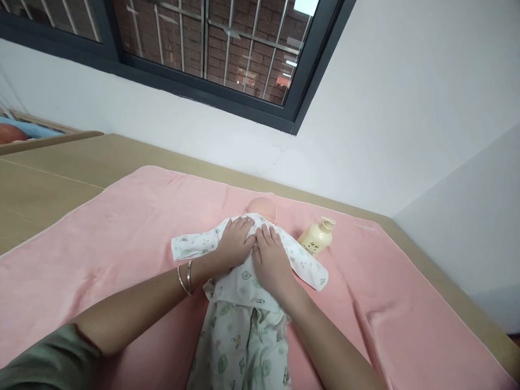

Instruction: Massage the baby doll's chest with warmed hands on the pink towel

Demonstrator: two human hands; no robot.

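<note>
A baby doll lies stretched out, its smooth head pointing away from me; I cannot tell which way its face is turned. It wears a white printed long-sleeved top and matching trousers, with both sleeves spread to the sides. My left hand rests flat on the upper left of the top, fingers extended. Beside it, my right hand lies flat on the upper right, fingers stretched towards the head. The thumbs nearly meet in the middle. Neither hand grips anything.
A pale yellow pump bottle leans near the doll's right-hand sleeve. Everything lies on a pink blanket over a tan surface. Beyond stand a white wall and a dark-framed barred window.
</note>
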